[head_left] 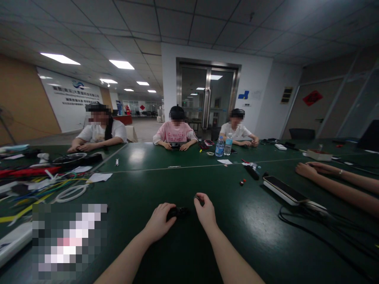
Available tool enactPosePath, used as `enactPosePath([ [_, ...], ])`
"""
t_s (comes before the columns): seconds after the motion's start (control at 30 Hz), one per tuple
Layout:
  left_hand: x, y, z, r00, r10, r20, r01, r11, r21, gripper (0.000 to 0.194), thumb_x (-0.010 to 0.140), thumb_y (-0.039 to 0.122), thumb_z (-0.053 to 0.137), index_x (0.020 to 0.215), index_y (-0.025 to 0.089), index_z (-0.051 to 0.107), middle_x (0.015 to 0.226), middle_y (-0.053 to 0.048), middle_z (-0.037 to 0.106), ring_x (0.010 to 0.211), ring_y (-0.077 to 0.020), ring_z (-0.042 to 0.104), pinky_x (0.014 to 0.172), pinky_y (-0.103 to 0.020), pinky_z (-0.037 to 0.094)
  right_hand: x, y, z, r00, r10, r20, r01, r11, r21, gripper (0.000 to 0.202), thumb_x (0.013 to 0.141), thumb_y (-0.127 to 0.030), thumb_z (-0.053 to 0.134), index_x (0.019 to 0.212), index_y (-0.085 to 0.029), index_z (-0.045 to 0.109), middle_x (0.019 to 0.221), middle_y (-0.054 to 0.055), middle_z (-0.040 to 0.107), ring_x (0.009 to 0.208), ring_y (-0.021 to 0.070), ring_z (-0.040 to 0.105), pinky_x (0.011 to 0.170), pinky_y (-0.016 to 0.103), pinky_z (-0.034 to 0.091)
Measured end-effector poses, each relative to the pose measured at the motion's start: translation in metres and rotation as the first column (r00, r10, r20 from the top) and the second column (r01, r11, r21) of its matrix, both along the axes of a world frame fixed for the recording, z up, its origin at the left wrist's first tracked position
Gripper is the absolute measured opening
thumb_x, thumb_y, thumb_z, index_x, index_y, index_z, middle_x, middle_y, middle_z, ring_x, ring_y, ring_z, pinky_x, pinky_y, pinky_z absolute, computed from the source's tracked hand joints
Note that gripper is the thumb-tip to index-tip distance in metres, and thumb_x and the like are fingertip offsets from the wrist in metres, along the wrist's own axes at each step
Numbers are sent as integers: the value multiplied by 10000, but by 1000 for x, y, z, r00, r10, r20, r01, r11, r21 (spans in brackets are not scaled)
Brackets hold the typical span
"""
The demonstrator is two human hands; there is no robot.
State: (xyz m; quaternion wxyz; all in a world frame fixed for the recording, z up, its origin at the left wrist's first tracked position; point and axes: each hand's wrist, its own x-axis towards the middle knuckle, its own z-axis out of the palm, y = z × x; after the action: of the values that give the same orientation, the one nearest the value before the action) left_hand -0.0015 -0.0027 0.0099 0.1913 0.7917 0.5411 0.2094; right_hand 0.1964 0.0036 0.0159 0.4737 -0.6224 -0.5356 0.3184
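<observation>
On the dark green table [189, 185], near the middle, lies a small black object [181, 212] whose details are too dark to make out. My left hand [161, 221] is closed round its left end, thumb in front and fingers behind. To the right of the object and apart from it, my right hand [205, 211] is raised a little with thumb and forefinger curled together. A small dark thing shows at those fingertips, too small to name.
Cables [71, 193] and white papers [100, 177] lie at the left. Two bottles [219, 146] stand at the back. A power bank with a phone [284, 190] and black cords are at the right, near another person's hands [306, 170]. Three people sit across.
</observation>
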Motion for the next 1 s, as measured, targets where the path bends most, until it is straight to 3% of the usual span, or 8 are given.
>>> enactPosePath([
  [0.27,-2,0,2,1000,-18,18,19,999,-28,384,775,217,420,1146,206,522,1181,-53,538,1129,-200,460,986,-353,337,1,-1,2,999,20,33,-19,1000,-24,297,816,-318,447,1091,-236,525,1144,42,589,1084,203,538,871,325,472],
  [0.43,0,-1,5,999,13,43,-11,998,-54,441,874,455,310,1164,206,529,1179,-64,541,1102,-209,472,931,-344,373,2,1,-1,998,24,53,-23,1000,-12,305,816,-326,442,1095,-235,526,1143,43,592,1079,207,541,878,336,466],
  [0.57,1,-1,3,1000,-3,-11,3,1000,-25,496,833,517,390,1196,203,515,1209,-73,526,1127,-223,454,950,-349,354,1,2,-2,999,7,48,-7,1000,3,311,805,-334,451,1081,-223,541,1121,48,607,1070,218,549,886,345,456],
  [1.0,-1,2,-1,1000,-5,12,6,999,-34,400,778,399,521,1139,229,548,1157,-45,544,1083,-207,476,921,-332,377,1,0,0,997,46,57,-43,998,-47,287,805,-310,467,1075,-243,536,1132,31,600,1075,198,547,879,324,465],
])
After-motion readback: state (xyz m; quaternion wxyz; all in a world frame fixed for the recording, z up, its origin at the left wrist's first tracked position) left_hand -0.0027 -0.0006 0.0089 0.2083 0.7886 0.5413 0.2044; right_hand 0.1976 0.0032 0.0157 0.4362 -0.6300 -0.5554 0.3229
